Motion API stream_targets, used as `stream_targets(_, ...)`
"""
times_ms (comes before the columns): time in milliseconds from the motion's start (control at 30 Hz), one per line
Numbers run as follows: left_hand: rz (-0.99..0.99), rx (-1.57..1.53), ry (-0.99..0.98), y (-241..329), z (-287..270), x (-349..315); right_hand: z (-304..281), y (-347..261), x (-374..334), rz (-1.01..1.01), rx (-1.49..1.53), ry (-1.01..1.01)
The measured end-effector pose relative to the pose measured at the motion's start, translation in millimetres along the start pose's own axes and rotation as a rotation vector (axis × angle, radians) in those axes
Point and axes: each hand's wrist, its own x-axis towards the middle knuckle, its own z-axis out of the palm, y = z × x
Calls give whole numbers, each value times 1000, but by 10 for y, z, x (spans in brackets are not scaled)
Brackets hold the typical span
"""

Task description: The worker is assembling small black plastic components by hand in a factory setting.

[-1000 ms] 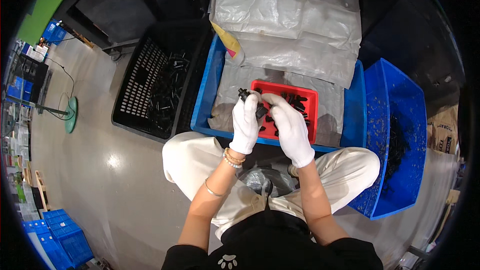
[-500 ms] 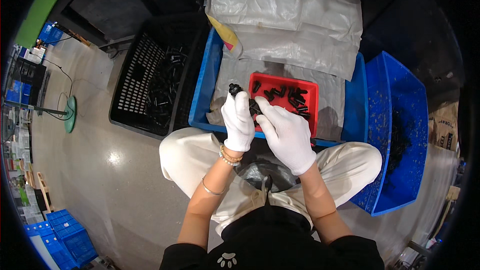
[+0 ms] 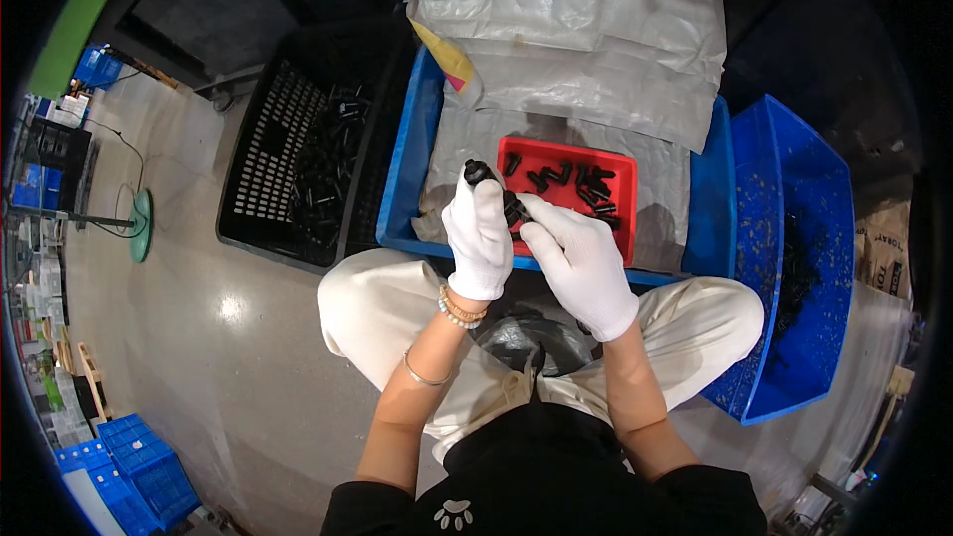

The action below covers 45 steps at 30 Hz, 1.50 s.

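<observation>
White gloves cover both hands. My left hand [image 3: 479, 236] is closed round a small black plastic part [image 3: 477, 172], whose round ribbed end sticks out above the fingers. Close beside it, my right hand [image 3: 579, 258] has its fingers pinched together on another dark piece [image 3: 513, 208] between the two hands; whether this belongs to the same part I cannot tell. Both hands are over the near left side of a red tray [image 3: 622, 164]. Several short black cylindrical parts [image 3: 599, 184] lie loose in that tray.
The red tray rests on grey sheeting [image 3: 655, 208] over a blue bin [image 3: 402, 189]. A black slotted crate [image 3: 263, 169] with many black parts stands left. To the right is a blue container [image 3: 759, 268] holding dark scraps [image 3: 794, 278]. My legs [image 3: 372, 308] flank the near side.
The view has shifted slightly. My left hand has tilted a little, and the right fingertips have drawn back, showing more of the dark piece between the hands.
</observation>
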Motion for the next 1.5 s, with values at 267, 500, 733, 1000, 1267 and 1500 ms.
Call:
stream_targets(267,-24,59,-24,-82,-25,8,26,-2,38,-20,-113,-75)
stream_targets(500,108,304,-38,-248,-64,17,214,130,18,-6,-111,23)
stream_targets(733,9,149,-158,-122,-89,-39,157,798,220,-87,-303,260)
stream_targets(1000,-108,168,-221,-245,-68,-26,324,333,218,252,344,-36)
stream_targets(1267,-616,-626,87,-147,-545,297,649,1872,286,341,-118,-146)
stream_targets(1500,-494,-729,490,-535,-1014,477,442,3666,0,797,-538,-674)
